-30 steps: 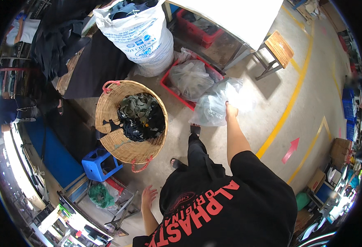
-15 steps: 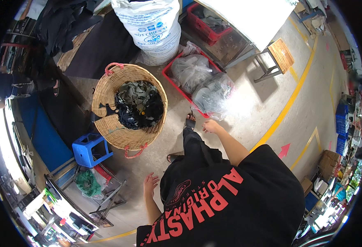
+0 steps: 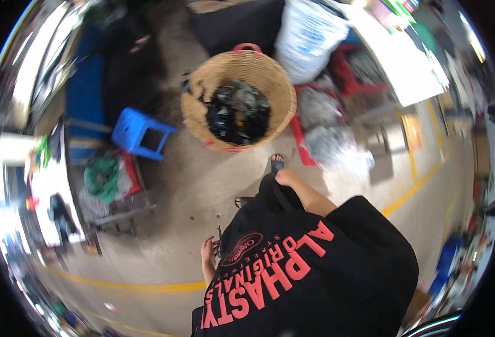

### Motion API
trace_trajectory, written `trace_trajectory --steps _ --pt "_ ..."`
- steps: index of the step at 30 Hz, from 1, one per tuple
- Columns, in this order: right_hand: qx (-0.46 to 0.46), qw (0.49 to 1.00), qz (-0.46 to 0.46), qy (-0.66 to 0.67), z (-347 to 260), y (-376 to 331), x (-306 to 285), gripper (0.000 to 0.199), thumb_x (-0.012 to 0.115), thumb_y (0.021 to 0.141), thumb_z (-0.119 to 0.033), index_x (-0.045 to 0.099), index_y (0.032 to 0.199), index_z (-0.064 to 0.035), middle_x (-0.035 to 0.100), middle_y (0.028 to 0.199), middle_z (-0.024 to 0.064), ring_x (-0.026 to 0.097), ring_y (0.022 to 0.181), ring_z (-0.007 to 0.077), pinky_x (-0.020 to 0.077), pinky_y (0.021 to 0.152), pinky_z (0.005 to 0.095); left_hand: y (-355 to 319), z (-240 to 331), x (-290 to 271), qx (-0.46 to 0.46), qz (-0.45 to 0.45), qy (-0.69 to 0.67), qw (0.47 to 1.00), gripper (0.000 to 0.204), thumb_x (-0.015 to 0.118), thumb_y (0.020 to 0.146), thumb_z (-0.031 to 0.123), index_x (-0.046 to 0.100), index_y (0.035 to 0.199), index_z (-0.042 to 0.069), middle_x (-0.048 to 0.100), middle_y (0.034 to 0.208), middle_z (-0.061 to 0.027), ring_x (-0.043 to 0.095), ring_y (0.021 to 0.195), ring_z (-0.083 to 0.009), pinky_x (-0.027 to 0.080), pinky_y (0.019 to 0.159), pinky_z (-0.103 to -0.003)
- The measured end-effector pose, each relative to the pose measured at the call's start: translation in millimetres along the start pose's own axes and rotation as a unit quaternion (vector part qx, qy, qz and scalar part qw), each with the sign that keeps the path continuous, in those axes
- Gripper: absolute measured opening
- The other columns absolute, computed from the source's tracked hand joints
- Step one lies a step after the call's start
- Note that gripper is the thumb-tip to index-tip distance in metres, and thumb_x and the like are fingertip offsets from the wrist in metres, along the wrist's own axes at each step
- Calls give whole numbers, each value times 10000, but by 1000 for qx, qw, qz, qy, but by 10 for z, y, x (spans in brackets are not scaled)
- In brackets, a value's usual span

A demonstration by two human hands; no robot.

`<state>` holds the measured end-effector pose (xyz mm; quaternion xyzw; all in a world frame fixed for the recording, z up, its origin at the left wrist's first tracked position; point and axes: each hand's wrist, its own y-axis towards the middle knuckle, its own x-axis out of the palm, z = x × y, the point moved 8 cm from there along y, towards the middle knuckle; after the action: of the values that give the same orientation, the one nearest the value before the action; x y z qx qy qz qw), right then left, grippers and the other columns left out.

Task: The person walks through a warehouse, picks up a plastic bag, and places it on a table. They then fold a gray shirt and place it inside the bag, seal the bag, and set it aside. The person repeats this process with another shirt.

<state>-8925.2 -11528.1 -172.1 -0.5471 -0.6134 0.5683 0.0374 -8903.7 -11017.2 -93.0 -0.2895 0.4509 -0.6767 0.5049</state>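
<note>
My left hand [image 3: 209, 247] hangs low beside my black trousers, its fingers apart and nothing visible in it. A thin dark shape shows just beyond its fingertips, too blurred to name. My right hand [image 3: 284, 177] is in front of my trousers, close to my foot in the picture; its fingers are hidden and blurred. Ahead of me stands a round wicker basket [image 3: 283, 90] with red handles. Inside it lies a heap of dark and grey-green fabric scraps [image 3: 239, 112]. Neither hand touches the basket.
Right of the basket, a red crate [image 3: 302, 143] holds clear plastic bags [image 3: 326, 143]. Behind it stand a white printed sack [image 3: 309, 39] and a white-topped table [image 3: 410, 67]. A blue plastic stool [image 3: 138, 132] and green netting [image 3: 102, 178] are on the left. Yellow lines [image 3: 174, 288] mark the floor.
My view has turned, so the basket and crate now sit farther up and right. My right hand has drawn in against the trousers; my left hand stays low at my side.
</note>
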Motion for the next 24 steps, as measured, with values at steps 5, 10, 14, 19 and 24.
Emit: trace_trajectory --steps 5,10,14,19,24 --pt "-184 977 -34 106 -1520 179 530 348 539 932 -286 776 986 -38 759 945 183 716 841 329 552 788 415 -370 -1343 -1104 -80 175 -81 978 355 450 1056 291 576 1350 138 725 955 -32 667 705 -166 492 657 -357" --pt "-113 963 -224 -102 -2864 550 1001 329 568 935 -285 751 1118 -81 747 865 70 675 704 192 543 650 373 -486 -2184 -1500 -51 244 -250 936 366 458 1057 337 586 1355 167 722 1018 -56 689 788 -186 478 669 -365" --pt "-103 919 -247 -290 -3998 828 1231 376 586 935 -304 699 1196 -57 757 904 62 713 768 195 541 640 364 -486 -2537 -1456 -103 233 -359 898 368 481 1036 321 575 1352 156 714 998 -73 686 767 -183 486 621 -369" --pt "-186 944 -264 -71 -6054 824 1774 303 509 1035 -260 680 1181 -58 753 991 70 726 794 193 563 662 339 -628 -2527 -1671 -220 209 -357 883 358 499 1016 308 623 1290 114 704 979 -75 649 731 -163 474 579 -353" --pt "-351 886 -298 -60 -8614 -31 2629 291 533 1024 -258 689 1083 -20 714 873 75 658 701 148 548 672 310 -768 -2109 -2727 -99 320 -510 792 355 490 1026 330 655 1277 140 665 904 -12 579 693 -132 459 588 -327"
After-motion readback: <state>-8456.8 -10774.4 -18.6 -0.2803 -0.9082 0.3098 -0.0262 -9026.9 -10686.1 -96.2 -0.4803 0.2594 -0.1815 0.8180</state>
